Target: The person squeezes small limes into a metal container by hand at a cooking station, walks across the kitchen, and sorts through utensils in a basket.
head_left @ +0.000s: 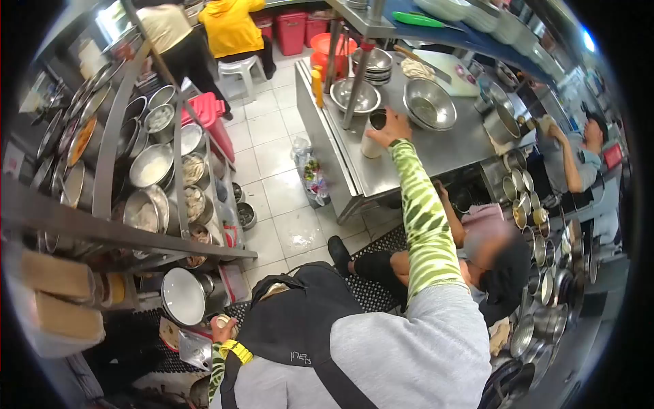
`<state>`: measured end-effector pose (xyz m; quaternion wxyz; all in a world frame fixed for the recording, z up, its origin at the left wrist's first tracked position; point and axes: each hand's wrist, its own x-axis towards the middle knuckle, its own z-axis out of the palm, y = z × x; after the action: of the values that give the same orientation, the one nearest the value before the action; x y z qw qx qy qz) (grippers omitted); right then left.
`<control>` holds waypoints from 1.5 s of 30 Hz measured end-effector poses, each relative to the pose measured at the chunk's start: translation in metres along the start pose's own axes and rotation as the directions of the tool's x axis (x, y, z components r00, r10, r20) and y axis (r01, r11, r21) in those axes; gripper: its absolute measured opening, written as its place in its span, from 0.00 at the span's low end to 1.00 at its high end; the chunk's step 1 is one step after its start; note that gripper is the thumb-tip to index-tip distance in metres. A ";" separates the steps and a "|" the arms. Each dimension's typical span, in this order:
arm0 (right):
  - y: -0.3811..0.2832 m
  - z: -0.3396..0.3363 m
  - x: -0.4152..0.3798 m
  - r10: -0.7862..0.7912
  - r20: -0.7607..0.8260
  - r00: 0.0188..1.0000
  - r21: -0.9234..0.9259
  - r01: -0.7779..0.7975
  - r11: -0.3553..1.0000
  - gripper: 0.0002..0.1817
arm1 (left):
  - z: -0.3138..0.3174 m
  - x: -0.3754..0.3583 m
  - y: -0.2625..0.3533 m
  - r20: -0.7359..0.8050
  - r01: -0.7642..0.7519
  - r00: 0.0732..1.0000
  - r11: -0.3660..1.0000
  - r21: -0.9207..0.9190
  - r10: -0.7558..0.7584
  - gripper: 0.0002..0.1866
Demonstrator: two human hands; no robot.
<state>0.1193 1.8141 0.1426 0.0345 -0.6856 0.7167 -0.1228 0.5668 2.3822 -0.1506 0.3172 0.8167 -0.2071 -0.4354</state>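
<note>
right hand (390, 131) clamped on steel cup (377, 120) at counter (436, 153) | left hand (222, 328) wrapped round small pale object (223, 320) | keep cup upright, grip firm

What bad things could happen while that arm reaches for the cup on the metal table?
The right hand grips a cup standing near the table edge, so a nudge could tip it onto the floor. The arm stretches over a crouching person, who might get bumped or splashed. The left hand holds a small object low down, so it probably cannot help steady anything.
</note>
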 end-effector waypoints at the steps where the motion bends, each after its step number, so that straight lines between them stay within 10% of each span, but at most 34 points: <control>1: 0.001 0.004 0.003 -0.003 -0.009 1.000 0.008 0.003 1.000 0.55 | 0.005 0.008 0.004 0.008 -0.017 1.000 1.000 0.004 0.017 0.43; 18: -0.017 0.045 0.047 -0.108 -0.214 0.971 0.020 0.115 0.993 0.54 | 0.107 0.236 0.339 0.344 -0.546 0.794 0.837 0.038 0.502 0.50; 26: -0.027 0.043 0.080 -0.116 -0.259 0.959 0.003 0.121 0.993 0.52 | 0.181 0.295 0.608 0.363 -0.912 0.310 0.383 -0.149 0.879 0.50; 29: -0.029 0.037 0.086 -0.089 -0.242 0.966 0.000 0.092 0.996 0.53 | 0.173 0.259 0.723 0.339 -0.800 0.227 0.373 -0.470 0.913 0.52; 34: -0.019 0.016 0.097 -0.086 -0.218 0.972 0.063 0.102 0.993 0.53 | 0.154 0.204 0.905 0.086 -0.740 -0.178 -0.076 -0.669 0.980 0.49; 45: -0.022 0.000 0.114 -0.031 -0.150 0.988 0.099 0.046 0.994 0.55 | 0.165 0.237 1.067 0.118 -0.746 -0.119 -0.011 -0.666 0.986 0.40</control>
<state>0.1340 1.7006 0.1610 0.0139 -0.6858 0.6966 -0.2104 0.4882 1.4199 0.3885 0.5960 0.1811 -0.7001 -0.3490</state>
